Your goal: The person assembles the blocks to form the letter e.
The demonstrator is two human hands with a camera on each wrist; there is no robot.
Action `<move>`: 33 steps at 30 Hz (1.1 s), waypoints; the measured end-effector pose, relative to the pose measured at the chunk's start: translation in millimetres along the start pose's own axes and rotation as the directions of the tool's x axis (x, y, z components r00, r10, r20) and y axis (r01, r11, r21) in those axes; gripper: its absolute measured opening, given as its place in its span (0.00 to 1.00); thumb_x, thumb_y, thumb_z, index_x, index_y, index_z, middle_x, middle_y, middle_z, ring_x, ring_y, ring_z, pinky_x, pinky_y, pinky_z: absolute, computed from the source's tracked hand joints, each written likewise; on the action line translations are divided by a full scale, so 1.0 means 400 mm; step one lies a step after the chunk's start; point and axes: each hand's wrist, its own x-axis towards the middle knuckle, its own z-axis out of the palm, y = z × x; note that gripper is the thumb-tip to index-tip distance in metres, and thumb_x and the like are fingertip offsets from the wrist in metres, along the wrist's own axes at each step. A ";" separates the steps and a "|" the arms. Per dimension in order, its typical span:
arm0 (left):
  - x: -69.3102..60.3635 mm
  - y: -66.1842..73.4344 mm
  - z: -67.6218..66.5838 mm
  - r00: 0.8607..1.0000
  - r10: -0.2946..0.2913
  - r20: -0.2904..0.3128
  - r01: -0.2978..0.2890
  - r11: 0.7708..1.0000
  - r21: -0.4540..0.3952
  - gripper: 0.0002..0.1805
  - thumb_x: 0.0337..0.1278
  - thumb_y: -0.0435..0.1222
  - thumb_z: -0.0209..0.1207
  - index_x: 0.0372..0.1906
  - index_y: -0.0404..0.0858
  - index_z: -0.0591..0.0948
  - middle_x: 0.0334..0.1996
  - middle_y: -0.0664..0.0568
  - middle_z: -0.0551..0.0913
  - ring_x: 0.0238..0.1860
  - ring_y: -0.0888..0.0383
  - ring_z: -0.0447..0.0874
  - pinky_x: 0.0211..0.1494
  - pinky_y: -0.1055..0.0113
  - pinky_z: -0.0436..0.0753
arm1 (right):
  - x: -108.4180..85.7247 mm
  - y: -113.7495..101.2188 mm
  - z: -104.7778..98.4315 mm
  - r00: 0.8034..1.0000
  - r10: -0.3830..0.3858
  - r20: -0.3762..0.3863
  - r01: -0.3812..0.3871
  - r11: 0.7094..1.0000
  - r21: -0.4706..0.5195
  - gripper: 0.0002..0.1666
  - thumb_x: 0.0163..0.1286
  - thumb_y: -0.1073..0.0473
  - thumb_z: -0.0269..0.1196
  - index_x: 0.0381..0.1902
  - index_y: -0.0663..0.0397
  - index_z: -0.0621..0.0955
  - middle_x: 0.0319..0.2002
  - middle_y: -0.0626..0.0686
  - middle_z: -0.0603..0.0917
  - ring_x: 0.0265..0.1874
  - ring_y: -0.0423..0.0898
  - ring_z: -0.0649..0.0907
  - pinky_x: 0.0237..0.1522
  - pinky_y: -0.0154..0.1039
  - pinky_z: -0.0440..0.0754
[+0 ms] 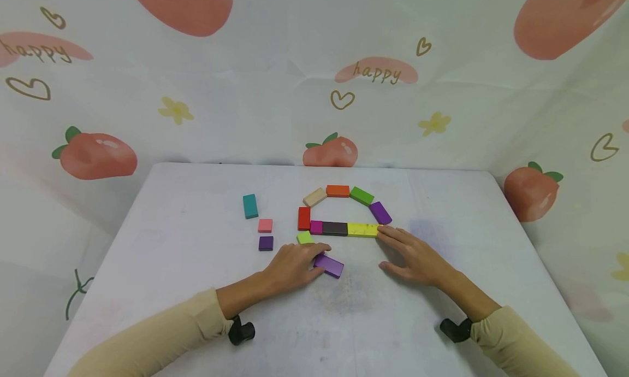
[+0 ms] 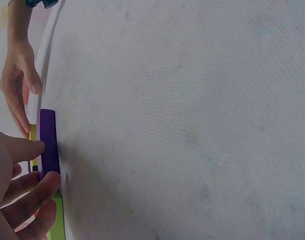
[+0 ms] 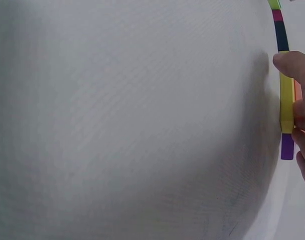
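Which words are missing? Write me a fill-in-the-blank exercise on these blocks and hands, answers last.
The person's ____ hand pinches the front purple block.
In the arch, the ____ block lies between the beige block and the green block.
On the left, the pink block lies between the dark purple block and the ____ block.
The magenta block lies between the red block and the ____ block.
Missing words: left; orange; teal; black.
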 end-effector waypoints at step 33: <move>-0.065 -0.207 -0.185 0.959 -0.190 -0.210 0.197 0.980 0.013 0.23 0.56 0.31 0.69 0.58 0.37 0.82 0.49 0.44 0.86 0.48 0.48 0.84 0.49 0.54 0.85 | 0.005 -0.002 -0.004 1.000 0.005 0.010 -0.005 1.000 0.000 0.41 0.54 0.56 0.74 0.64 0.65 0.75 0.67 0.61 0.73 0.63 0.58 0.76 0.56 0.56 0.79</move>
